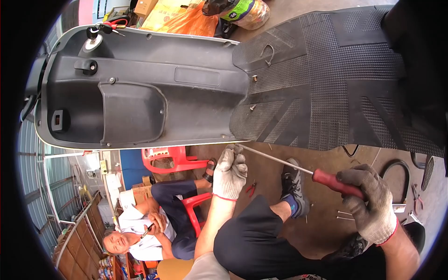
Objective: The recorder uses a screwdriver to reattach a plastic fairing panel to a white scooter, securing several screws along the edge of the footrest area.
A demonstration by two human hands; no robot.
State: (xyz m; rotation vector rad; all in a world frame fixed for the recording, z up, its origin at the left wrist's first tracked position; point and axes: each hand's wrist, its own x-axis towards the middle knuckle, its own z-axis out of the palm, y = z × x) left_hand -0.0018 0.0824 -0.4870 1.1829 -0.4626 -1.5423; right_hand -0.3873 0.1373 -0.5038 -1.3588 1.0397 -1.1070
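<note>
My right hand [371,200], in a soiled white work glove, is wrapped round the red handle [333,181] of a long screwdriver [275,159]. The steel shaft runs left and up to the lower edge of a scooter's black inner panel [196,107]. My gloved left hand [231,170] is closed beside the tip, fingers curled just under that edge; what they pinch, if anything, is hidden. On the scooter's textured black floor mat [326,70] lie two small screws, an upper one [255,78] and a lower one [253,107], and a thin bent tie [269,55].
Keys [112,28] hang at the panel's far left. On the ground lie red-handled pliers [251,189], more pliers [417,198], long bolts [345,215] and a curved black tube [396,170]. Another person [149,219] sits at the left by a red plastic chair [170,158].
</note>
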